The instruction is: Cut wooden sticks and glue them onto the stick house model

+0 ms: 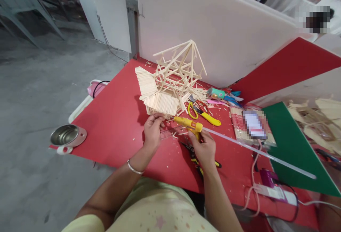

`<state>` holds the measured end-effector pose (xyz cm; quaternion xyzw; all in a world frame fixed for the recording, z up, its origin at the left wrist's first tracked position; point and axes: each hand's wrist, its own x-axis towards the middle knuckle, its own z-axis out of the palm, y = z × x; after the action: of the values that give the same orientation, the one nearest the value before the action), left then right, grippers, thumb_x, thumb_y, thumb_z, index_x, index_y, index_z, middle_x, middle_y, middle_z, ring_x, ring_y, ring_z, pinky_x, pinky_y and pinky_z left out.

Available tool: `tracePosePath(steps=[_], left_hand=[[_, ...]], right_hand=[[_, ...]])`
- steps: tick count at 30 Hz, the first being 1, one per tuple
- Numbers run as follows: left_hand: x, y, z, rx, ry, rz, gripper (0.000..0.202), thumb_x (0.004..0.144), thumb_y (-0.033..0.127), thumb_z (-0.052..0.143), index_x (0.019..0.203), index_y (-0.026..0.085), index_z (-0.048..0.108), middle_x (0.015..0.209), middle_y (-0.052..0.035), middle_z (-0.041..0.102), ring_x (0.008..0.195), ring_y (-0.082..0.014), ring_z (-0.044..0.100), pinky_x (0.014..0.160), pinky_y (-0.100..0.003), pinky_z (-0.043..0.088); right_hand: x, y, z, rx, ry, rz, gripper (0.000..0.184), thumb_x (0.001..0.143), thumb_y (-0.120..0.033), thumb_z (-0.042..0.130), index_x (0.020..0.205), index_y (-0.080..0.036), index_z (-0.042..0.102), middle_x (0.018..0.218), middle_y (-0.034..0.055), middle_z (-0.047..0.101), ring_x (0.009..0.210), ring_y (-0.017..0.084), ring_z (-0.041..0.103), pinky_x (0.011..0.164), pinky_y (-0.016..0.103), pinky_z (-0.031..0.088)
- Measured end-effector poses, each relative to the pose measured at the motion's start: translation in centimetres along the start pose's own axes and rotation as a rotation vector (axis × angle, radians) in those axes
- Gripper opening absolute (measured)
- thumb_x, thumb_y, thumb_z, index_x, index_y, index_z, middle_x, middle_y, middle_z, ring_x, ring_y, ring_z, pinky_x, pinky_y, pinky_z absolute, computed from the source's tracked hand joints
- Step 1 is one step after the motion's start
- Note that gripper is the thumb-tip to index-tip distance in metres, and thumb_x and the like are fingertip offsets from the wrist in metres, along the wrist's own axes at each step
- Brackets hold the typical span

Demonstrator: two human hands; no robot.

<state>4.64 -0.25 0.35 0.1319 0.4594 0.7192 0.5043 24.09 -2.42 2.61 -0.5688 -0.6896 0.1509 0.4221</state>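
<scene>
My right hand (204,146) is closed around a yellow hot glue gun (188,122), with a long clear glue stick (255,149) trailing out of its back to the right. Its nozzle points left at the near edge of a wooden stick model (176,72). The model has a pointed open frame on top and panels of side-by-side sticks (162,103) below. My left hand (153,127) has its fingers pinched together at that near edge, close to the nozzle; what lies between the fingertips is hidden. A clear ruler (170,132) lies beneath the hands.
Yellow-handled scissors (193,110), a yellow utility knife (211,119) and black-yellow pliers (195,159) lie on the red table (112,118). Loose sticks (199,95) spread behind. A metal mug (68,136) stands at the left corner, a phone (254,123) and power strip (277,191) at right.
</scene>
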Motion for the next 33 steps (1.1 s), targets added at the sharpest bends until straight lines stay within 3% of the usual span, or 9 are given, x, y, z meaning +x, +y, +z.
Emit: tracePosePath(steps=[4, 11, 15, 20, 24, 29, 33], left_hand=[[0.0, -0.2, -0.2, -0.017, -0.009, -0.012, 0.017, 0.069, 0.024, 0.073, 0.084, 0.017, 0.069, 0.072, 0.0014, 0.066, 0.053, -0.0062, 0.051, 0.049, -0.019, 0.035], [-0.2, -0.3, -0.2, 0.004, -0.039, -0.057, 0.018, 0.07, 0.026, 0.074, 0.084, 0.017, 0.068, 0.068, 0.0028, 0.063, 0.052, -0.0064, 0.05, 0.047, -0.019, 0.034], [-0.4, 0.1, -0.1, 0.003, -0.055, -0.031, 0.018, 0.071, 0.028, 0.076, 0.084, 0.017, 0.068, 0.069, 0.0027, 0.063, 0.054, -0.0062, 0.05, 0.048, -0.019, 0.035], [-0.9, 0.7, -0.2, 0.011, -0.122, 0.055, 0.024, 0.076, 0.035, 0.08, 0.089, 0.018, 0.071, 0.08, 0.0002, 0.067, 0.058, -0.0065, 0.052, 0.051, -0.019, 0.037], [-1.1, 0.8, -0.3, 0.016, -0.147, 0.088, 0.022, 0.079, 0.033, 0.079, 0.092, 0.017, 0.072, 0.083, -0.001, 0.068, 0.06, -0.0067, 0.051, 0.052, -0.02, 0.037], [-1.2, 1.0, -0.2, 0.008, -0.158, 0.045, 0.023, 0.079, 0.035, 0.077, 0.092, 0.017, 0.071, 0.079, -0.0007, 0.066, 0.059, -0.0072, 0.051, 0.053, -0.02, 0.037], [-1.2, 1.1, -0.1, 0.0, -0.14, 0.04, 0.027, 0.078, 0.04, 0.08, 0.09, 0.017, 0.071, 0.077, -0.0002, 0.065, 0.058, -0.0072, 0.051, 0.051, -0.02, 0.036]], right_hand=[[-1.2, -0.9, -1.4, 0.045, -0.005, -0.058, 0.02, 0.089, -0.038, 0.074, 0.093, -0.019, 0.079, 0.086, 0.0035, 0.073, 0.073, 0.017, 0.064, 0.068, 0.03, 0.052], [-0.3, -4.1, -2.6, -0.015, 0.217, -0.115, 0.017, 0.087, -0.036, 0.076, 0.095, -0.022, 0.079, 0.083, 0.0036, 0.068, 0.072, 0.018, 0.061, 0.069, 0.032, 0.054], [2.3, -6.4, -1.8, -0.071, 0.185, -0.204, 0.018, 0.09, -0.035, 0.074, 0.102, -0.021, 0.076, 0.097, 0.0051, 0.067, 0.072, 0.015, 0.056, 0.066, 0.029, 0.05], [4.5, -7.7, -0.5, -0.112, 0.154, -0.267, 0.019, 0.093, -0.038, 0.07, 0.087, -0.019, 0.072, 0.087, 0.0042, 0.063, 0.071, 0.014, 0.055, 0.068, 0.029, 0.049], [4.6, -8.2, -0.3, -0.145, 0.152, -0.299, 0.025, 0.094, -0.038, 0.069, 0.076, -0.02, 0.066, 0.075, 0.0026, 0.059, 0.069, 0.015, 0.056, 0.069, 0.029, 0.05], [4.0, -8.9, -0.9, -0.164, 0.141, -0.283, 0.019, 0.094, -0.039, 0.07, 0.09, -0.021, 0.071, 0.096, 0.0069, 0.068, 0.075, 0.016, 0.061, 0.072, 0.03, 0.053], [4.5, -9.9, -0.9, -0.198, 0.151, -0.305, 0.02, 0.095, -0.041, 0.069, 0.093, -0.022, 0.073, 0.095, 0.0072, 0.069, 0.079, 0.018, 0.064, 0.072, 0.031, 0.054]])
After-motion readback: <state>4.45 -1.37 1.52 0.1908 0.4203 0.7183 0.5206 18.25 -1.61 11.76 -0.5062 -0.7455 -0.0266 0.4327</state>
